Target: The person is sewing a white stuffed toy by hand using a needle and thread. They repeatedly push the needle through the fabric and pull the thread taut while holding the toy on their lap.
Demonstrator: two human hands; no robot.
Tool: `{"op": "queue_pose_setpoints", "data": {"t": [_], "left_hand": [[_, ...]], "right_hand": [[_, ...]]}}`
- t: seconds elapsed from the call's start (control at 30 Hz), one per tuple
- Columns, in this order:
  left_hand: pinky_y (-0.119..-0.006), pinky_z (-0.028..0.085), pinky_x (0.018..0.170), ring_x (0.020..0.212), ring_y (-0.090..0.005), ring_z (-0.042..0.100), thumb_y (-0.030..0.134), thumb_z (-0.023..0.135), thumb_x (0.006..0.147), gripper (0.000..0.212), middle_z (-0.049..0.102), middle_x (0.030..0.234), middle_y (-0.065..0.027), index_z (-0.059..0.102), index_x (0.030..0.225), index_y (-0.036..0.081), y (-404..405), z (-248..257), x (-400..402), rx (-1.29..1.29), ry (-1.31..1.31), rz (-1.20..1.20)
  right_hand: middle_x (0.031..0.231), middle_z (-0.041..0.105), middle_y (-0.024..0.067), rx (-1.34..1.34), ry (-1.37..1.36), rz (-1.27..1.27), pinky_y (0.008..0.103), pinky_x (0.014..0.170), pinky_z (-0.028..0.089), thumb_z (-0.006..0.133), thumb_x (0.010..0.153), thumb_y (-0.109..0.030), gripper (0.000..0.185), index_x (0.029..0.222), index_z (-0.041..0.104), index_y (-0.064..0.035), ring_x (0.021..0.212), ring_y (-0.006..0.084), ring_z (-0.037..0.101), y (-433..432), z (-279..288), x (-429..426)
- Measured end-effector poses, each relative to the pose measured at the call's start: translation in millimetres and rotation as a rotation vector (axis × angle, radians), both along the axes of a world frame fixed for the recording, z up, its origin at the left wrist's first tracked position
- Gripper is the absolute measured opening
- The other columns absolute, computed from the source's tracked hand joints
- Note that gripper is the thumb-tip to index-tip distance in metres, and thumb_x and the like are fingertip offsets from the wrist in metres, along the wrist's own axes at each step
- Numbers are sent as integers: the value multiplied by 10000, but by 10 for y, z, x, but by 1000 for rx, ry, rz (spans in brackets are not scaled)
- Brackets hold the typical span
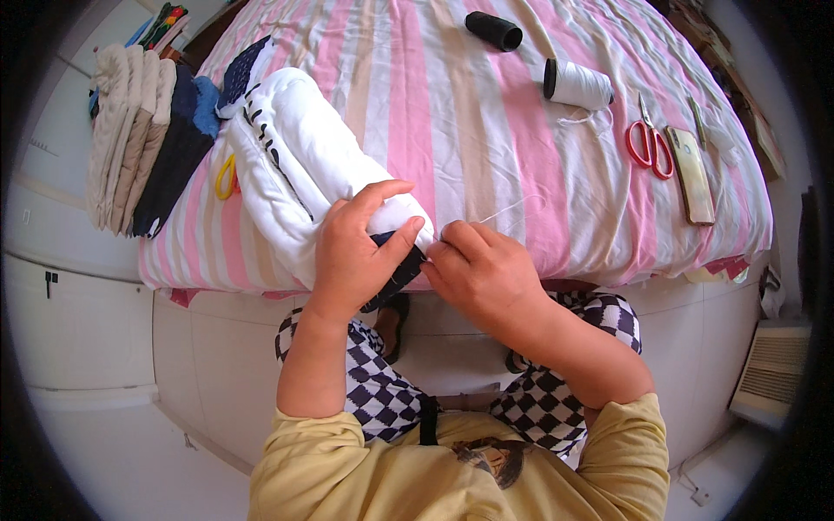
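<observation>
A padded white cloth piece (pixel 326 137) with dark navy fabric (pixel 399 270) at its near end lies over the front edge of the bed. Black stitches run along a slit in the white cloth. My left hand (pixel 365 244) grips the near end, thumb and forefinger spread over the white and navy fabric. At the cloth's right corner, my right hand (pixel 485 273) has its fingertips pinched together on the edge. White thread (pixel 511 210) trails from behind these fingers onto the striped sheet. Whether a needle is between the fingertips cannot be told.
Beyond my hands, a black thread spool (pixel 493 30) and a white thread spool (pixel 580 84) lie on the striped sheet (pixel 410 98). Red-handled scissors (pixel 648 146) and a phone (pixel 690 176) are at right. Yellow handles (pixel 226 177) and folded padded fabric (pixel 140 143) are at left.
</observation>
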State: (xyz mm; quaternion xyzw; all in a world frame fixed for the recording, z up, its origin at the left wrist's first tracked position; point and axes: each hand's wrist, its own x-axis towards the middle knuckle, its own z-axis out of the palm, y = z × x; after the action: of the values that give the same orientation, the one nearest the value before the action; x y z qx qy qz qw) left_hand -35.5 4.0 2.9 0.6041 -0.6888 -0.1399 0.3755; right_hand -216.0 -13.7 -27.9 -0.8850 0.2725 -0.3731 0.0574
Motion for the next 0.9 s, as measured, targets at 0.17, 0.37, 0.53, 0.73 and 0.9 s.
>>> {"op": "queue_pose_setpoints", "data": {"t": [0.17,0.37,0.53,0.73,0.9], "left_hand": [[-309,481,907,985,-193,646,122,739,822,317,699,1056,-110,658,1104,5,-5,-3,8,2,-7,4],[-308,479,912,981,-199,646,139,741,827,318,696,1049,-114,658,1107,12,-11,-23,6,-4,-8,-7],[-306,484,897,969,-193,646,143,744,826,317,692,1033,-108,658,1106,21,14,-23,13,14,-9,20],[-312,492,879,951,-219,657,128,750,810,311,696,1012,-120,662,1089,21,-2,-33,4,-30,-25,-4],[-317,493,876,954,-228,661,127,749,808,308,698,1005,-126,664,1085,21,-13,-33,-20,-39,-15,-8]], "right_hand": [[834,500,52,-35,50,-4,316,634,502,630,707,-135,116,793,593,-66,751,190,562,22,48,-6],[849,507,45,-26,85,-70,323,611,494,628,713,-136,124,813,602,-68,761,190,565,18,111,-68],[814,532,27,-207,-109,-267,342,563,479,659,715,-85,102,798,606,-110,677,201,573,-225,248,-303],[776,588,103,-138,-286,-762,339,605,493,663,831,-57,54,825,621,-24,644,225,619,-686,503,-1112],[952,635,142,3,-113,-870,370,706,517,655,875,-112,147,994,687,-33,764,277,653,-786,272,-1247]]}}
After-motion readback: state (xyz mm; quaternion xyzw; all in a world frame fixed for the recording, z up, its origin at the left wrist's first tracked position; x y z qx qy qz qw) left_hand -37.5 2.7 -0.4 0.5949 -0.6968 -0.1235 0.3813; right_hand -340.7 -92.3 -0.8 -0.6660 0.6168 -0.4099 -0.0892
